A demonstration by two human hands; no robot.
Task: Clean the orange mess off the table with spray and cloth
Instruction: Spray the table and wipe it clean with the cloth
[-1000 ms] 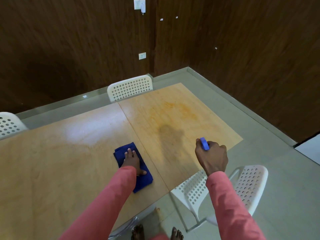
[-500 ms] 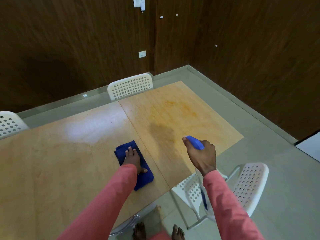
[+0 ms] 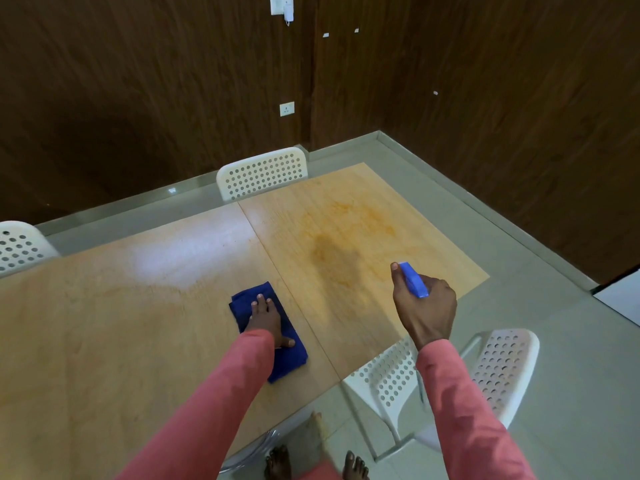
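1. Step in hand: spraying. The right hand (image 3: 424, 306) grips the sprayer (image 3: 414, 280), nozzle aimed at the stain (image 3: 341, 244) on the table (image 3: 104, 323).
2. The left hand (image 3: 265, 315) lies flat, fingers straight, pressing the cloth (image 3: 289, 353) just left of the stain.
3. Stain appears uncleaned.
4. Next move, as judged: wet the stain, then slide the cloth across the seam onto it.
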